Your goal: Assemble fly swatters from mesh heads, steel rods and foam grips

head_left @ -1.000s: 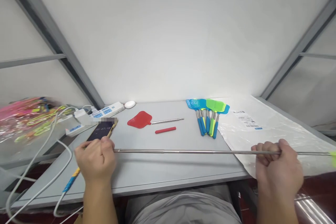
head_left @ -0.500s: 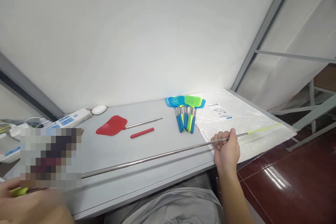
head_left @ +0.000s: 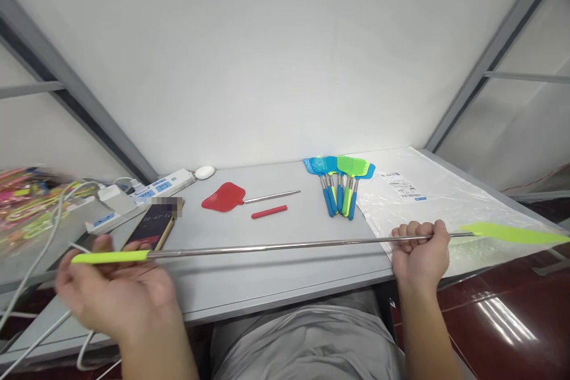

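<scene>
A fly swatter (head_left: pixel 285 246) with a long extended metal rod lies stretched across the view, above the table's front part. My left hand (head_left: pixel 118 291), palm up, holds its yellow-green handle between thumb and fingers. Near the other end, my right hand (head_left: pixel 421 252) is closed around the rod, just short of the yellow-green paddle (head_left: pixel 512 233). On the table behind the rod lie a red swatter head (head_left: pixel 225 197) with a short metal rod and, apart from it, a red handle (head_left: pixel 269 212). Several blue, green and yellow swatters (head_left: pixel 341 187) lie fanned out near the wall.
A phone (head_left: pixel 151 225) rests beside white power strips (head_left: pixel 162 187) at the left, with loose cables around. A white oval object (head_left: pixel 205 173) sits by the wall. A labelled white plastic bag (head_left: pixel 423 208) covers the right end. Colourful packets (head_left: pixel 35 202) fill the far left.
The view has turned left. My left hand has come fully into view with the yellow-green handle, and the rod is now nearly level. The paddle shows its flat face more.
</scene>
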The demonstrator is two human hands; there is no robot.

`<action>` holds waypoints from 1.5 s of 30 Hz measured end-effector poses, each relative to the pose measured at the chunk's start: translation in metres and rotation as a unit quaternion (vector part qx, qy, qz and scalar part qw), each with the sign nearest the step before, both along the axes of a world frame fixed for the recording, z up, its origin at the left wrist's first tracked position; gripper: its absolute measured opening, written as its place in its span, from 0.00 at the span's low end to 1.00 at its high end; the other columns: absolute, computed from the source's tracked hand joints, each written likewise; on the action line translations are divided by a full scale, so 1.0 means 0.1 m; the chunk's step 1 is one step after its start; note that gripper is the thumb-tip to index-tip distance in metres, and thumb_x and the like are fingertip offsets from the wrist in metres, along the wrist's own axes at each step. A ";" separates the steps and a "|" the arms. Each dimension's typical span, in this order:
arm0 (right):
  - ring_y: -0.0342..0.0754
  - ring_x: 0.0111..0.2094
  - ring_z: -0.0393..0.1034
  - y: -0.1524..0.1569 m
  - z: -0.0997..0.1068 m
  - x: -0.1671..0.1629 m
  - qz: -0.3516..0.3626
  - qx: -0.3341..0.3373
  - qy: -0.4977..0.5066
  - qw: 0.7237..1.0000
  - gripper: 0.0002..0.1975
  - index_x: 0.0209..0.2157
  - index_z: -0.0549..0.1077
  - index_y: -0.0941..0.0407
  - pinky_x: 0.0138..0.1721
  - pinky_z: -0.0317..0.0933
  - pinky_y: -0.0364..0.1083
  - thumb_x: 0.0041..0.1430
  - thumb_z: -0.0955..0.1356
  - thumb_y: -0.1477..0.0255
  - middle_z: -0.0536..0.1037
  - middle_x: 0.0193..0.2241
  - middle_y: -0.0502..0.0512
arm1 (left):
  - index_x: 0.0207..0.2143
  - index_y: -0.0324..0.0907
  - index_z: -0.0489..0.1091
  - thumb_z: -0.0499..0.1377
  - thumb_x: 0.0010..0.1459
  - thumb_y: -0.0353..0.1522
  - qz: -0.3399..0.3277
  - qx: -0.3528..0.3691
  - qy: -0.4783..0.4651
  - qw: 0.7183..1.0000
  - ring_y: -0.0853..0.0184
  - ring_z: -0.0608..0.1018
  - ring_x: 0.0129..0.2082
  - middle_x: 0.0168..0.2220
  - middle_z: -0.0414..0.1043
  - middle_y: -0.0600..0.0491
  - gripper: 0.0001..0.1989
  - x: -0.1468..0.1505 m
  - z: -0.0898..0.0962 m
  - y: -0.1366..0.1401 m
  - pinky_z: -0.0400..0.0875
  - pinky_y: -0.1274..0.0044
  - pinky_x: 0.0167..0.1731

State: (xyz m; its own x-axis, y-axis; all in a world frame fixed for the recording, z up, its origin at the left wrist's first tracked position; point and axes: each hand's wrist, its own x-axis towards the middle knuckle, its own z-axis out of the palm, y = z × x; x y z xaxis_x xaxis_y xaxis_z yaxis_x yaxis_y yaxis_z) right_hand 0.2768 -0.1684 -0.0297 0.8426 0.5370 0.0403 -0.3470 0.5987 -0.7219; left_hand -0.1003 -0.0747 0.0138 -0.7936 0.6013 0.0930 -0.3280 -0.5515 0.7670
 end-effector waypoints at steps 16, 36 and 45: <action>0.40 0.19 0.59 0.06 -0.11 -0.76 0.222 -0.074 -0.118 0.965 0.19 0.24 0.64 0.55 0.22 0.55 0.42 0.65 0.64 0.59 0.64 0.20 0.45 | 0.56 0.62 0.58 0.62 0.59 0.33 -0.229 -0.026 -0.091 0.969 0.69 0.78 0.37 0.45 0.73 0.54 0.27 1.28 -0.39 -0.59 0.71 0.75 0.38; 0.39 0.22 0.62 0.07 -0.13 -0.83 0.173 -0.019 -0.026 0.984 0.12 0.35 0.74 0.55 0.23 0.59 0.40 0.57 0.72 0.61 0.66 0.20 0.44 | 0.53 0.59 0.58 0.63 0.60 0.34 -0.193 -0.015 -0.058 0.979 0.72 0.73 0.37 0.38 0.68 0.57 0.23 1.39 -0.45 -0.67 0.71 0.75 0.38; 0.38 0.22 0.63 0.05 -0.14 -0.82 0.170 -0.011 -0.026 0.985 0.11 0.33 0.74 0.54 0.22 0.60 0.41 0.54 0.74 0.63 0.73 0.30 0.49 | 0.50 0.57 0.56 0.60 0.62 0.36 -0.177 -0.005 -0.034 0.984 0.68 0.74 0.38 0.39 0.71 0.55 0.18 1.43 -0.41 -0.68 0.73 0.75 0.33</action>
